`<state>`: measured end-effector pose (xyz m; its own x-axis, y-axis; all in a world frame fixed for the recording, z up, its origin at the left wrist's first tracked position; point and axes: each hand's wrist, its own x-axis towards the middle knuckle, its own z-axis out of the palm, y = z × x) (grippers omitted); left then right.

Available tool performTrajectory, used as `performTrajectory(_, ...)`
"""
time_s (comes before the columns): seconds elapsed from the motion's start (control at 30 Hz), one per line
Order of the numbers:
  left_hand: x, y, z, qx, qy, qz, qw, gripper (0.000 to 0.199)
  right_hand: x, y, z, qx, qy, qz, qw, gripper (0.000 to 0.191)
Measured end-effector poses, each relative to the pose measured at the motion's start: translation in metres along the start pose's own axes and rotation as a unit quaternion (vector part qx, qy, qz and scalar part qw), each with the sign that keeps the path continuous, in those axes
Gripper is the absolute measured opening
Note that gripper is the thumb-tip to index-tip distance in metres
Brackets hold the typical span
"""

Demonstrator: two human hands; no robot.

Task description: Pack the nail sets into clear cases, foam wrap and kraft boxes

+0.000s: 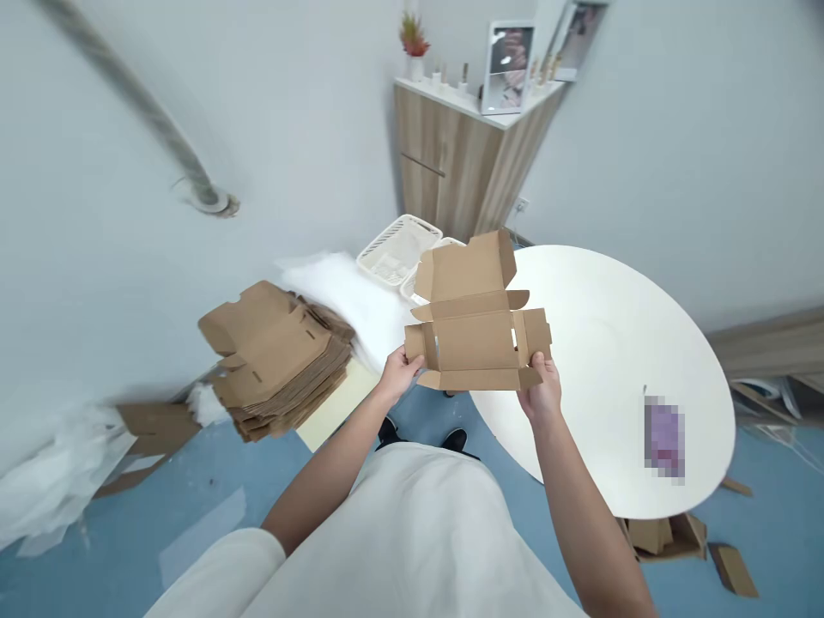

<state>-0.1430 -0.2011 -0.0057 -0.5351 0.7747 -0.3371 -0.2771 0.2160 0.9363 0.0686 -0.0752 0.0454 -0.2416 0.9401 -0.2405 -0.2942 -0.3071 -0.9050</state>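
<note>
- Carton (476,343), brown card, at the middle of the frame, held up in front of the table (611,326); its right end overlaps the near-left rim of the tabletop in view, and it looks clear of the surface.
- Folding looks only begun: creases show, and the end flaps (536,329) and front strip (480,379) seem slightly raised — nothing is tucked or locked yet, as far as I can see.
- Left over, then: lid panel (469,268) wide open, side tabs sticking out, both ends unclosed. The stack (276,369) at the left of the frame holds many more cartons lying flat.
- Lid panel points to the top of the frame, leaning a little to the right; the front strip faces the wearer, at the bottom.
- Base panel (476,339) has its long axis running left to right — nearly level across the frame. For the whole spread sheet, neither direction clearly wins.
- Left hand (400,375) pinches the left end flap, thumb on top; right hand (541,388) pinches the right end flap likewise. Fingers beneath are mostly hidden.
- Baskets (400,245), white, sit just beyond the carton, upper middle.
</note>
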Motion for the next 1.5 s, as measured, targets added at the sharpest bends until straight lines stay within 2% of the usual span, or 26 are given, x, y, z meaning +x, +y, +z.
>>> performTrajectory(0.17,0.005,-0.012,0.061,0.147,-0.011,0.076,0.986,0.023,-0.003,-0.003,-0.091,-0.081,0.142,-0.046,0.986,0.042)
performTrajectory(0.27,0.008,-0.014,0.089,0.293,-0.023,0.117,0.948,0.018,-0.009,0.002,-0.136,-0.144,0.197,-0.077,0.967,0.040)
performTrajectory(0.37,0.012,-0.016,0.114,0.393,-0.062,0.145,0.906,0.015,-0.017,0.009,-0.167,-0.214,0.242,-0.078,0.943,0.031)
performTrajectory(0.47,0.018,-0.022,0.135,0.436,-0.113,0.143,0.881,0.017,-0.024,0.017,-0.187,-0.270,0.287,-0.050,0.918,0.029)
performTrajectory(0.63,0.035,-0.034,0.159,0.465,-0.192,0.147,0.852,0.019,-0.037,0.027,-0.201,-0.313,0.328,0.005,0.891,0.031)
performTrajectory(0.77,0.050,-0.044,0.171,0.449,-0.248,0.117,0.850,0.028,-0.045,0.031,-0.206,-0.339,0.353,0.040,0.871,0.034)
performTrajectory(0.93,0.072,-0.056,0.178,0.458,-0.266,0.084,0.844,0.053,-0.047,0.037,-0.209,-0.365,0.381,0.088,0.845,0.042)
performTrajectory(1.07,0.078,-0.056,0.178,0.479,-0.264,0.121,0.829,0.065,-0.048,0.043,-0.210,-0.391,0.381,0.113,0.830,0.049)
performTrajectory(1.2,0.069,-0.048,0.179,0.533,-0.262,0.203,0.778,0.065,-0.043,0.042,-0.211,-0.463,0.385,0.093,0.793,0.051)
performTrajectory(1.3,0.055,-0.042,0.181,0.547,-0.316,0.271,0.726,0.062,-0.029,0.032,-0.214,-0.507,0.374,0.075,0.773,0.049)
performTrajectory(1.4,0.041,-0.040,0.184,0.557,-0.386,0.308,0.668,0.059,-0.006,0.018,-0.220,-0.521,0.335,0.079,0.781,0.050)
performTrajectory(1.5,0.032,-0.045,0.188,0.586,-0.413,0.309,0.625,0.057,0.021,0.005,-0.228,-0.514,0.277,0.084,0.808,0.052)
